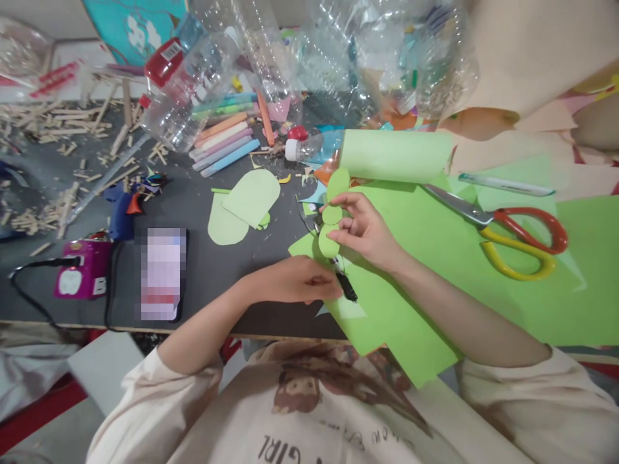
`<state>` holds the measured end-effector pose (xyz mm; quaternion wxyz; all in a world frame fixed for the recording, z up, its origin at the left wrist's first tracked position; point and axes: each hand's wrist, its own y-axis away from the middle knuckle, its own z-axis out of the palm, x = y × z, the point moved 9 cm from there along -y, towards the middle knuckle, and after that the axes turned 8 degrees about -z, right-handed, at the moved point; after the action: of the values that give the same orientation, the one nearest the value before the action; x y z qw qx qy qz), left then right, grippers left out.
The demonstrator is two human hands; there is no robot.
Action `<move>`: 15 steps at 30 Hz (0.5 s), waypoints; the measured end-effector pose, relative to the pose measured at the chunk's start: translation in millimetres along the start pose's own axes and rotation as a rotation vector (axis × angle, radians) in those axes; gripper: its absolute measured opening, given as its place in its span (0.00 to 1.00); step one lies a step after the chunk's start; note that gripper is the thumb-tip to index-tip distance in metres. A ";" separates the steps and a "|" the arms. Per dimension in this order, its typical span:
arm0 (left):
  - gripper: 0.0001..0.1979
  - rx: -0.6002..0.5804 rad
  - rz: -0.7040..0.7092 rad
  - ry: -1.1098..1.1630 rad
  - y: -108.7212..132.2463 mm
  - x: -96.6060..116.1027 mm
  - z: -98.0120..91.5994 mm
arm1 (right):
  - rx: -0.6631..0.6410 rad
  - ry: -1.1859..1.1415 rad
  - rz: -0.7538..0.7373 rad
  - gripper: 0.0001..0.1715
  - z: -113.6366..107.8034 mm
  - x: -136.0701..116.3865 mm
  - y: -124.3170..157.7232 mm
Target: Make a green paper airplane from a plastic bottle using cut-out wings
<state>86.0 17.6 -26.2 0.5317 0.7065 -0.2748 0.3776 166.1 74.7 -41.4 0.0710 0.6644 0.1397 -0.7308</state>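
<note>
My right hand [365, 229] pinches a bright green paper cutout [331, 240] between thumb and fingers. It looks like rounded lobes in a row, with an upper lobe [338, 183] above the fingertips; whether they are one piece I cannot tell. Lower down, my left hand [316, 280] is curled, its fingertips turned away and partly hidden. Right beside those fingertips lies a thin tool with a black end [347, 288], its kind unclear. Under both hands spreads a large green paper sheet [411, 258]. Pale green rounded cutouts [254, 196] lie left of my hands.
Scissors [493, 222] with red and yellow handles rest on the green sheet. A paper-wrapped bottle [396, 154] lies behind my hands. Leftward are a phone [162, 274], a blue glue gun [120, 209], a purple box [82, 267] and scattered sticks. Clear plastic bottles [329, 58] crowd the back.
</note>
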 end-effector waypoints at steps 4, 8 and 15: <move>0.16 0.060 0.038 -0.079 -2.3 1.3 -0.9 | -0.011 0.039 0.004 0.28 1.8 1.6 0.2; 0.14 0.109 0.068 -0.152 0.1 5.1 -5.8 | -0.038 0.024 0.010 0.31 5.9 0.6 -0.8; 0.14 0.382 0.043 -0.198 54.9 30.6 -54.5 | -0.072 0.061 -0.012 0.31 9.5 -3.0 -2.0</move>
<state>46.7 54.7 37.1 0.3503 0.8220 -0.2643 0.3630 156.8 73.5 -37.4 0.0863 0.6826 0.1719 -0.7050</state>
